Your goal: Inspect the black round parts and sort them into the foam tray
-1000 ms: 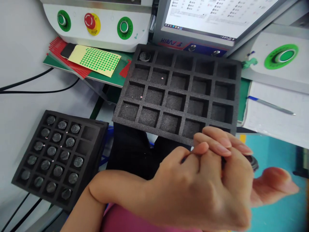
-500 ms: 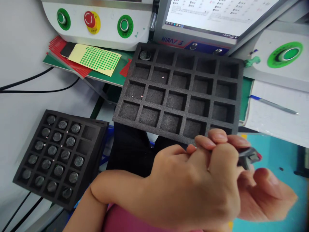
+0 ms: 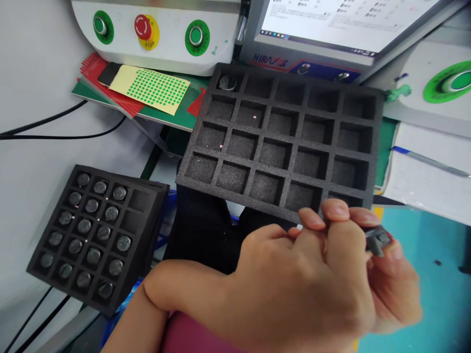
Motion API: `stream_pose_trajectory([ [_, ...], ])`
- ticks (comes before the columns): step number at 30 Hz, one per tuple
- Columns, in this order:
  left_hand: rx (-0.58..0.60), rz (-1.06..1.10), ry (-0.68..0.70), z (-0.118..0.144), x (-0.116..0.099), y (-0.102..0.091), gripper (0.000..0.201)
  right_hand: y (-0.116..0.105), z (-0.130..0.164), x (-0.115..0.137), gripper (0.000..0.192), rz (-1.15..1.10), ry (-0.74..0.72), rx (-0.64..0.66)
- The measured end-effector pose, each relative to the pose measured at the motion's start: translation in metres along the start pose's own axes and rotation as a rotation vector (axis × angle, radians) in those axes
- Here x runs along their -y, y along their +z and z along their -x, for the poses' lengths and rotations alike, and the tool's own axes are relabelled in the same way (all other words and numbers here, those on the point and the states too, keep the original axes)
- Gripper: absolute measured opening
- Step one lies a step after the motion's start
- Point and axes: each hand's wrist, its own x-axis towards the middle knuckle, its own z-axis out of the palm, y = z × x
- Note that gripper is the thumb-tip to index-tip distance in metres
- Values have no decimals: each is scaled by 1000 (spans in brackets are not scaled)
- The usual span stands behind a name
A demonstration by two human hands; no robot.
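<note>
- Empty foam tray (image 3: 279, 142): black, gridded; one round part in its far-left cell.
- Filled foam tray (image 3: 96, 235): left of the empty foam tray.
- Left hand (image 3: 294, 289): below the empty foam tray, fingers clenched over the right hand.
- Right hand (image 3: 395, 289): fingers grasping small dark part (image 3: 377, 240), just below the empty foam tray's near-right corner.

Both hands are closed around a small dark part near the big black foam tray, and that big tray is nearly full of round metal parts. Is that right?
Not quite. In the head view the large black foam grid tray is nearly empty: only one round metal part sits in its far-left corner compartment. The left hand and right hand do close around a small dark part beside it.
</note>
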Motion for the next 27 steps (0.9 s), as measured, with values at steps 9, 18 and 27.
stream_pose_trajectory([
  [9,-81,-52,-54,0,-13,5,53,-3,-1,-2,17,-104,-73,-77],
  [18,-97,13,128,7,1,4,30,6,-10,13,21,-92,-27,2],
  [27,-145,14,209,16,3,3,24,5,2,10,19,-113,-52,15],
])
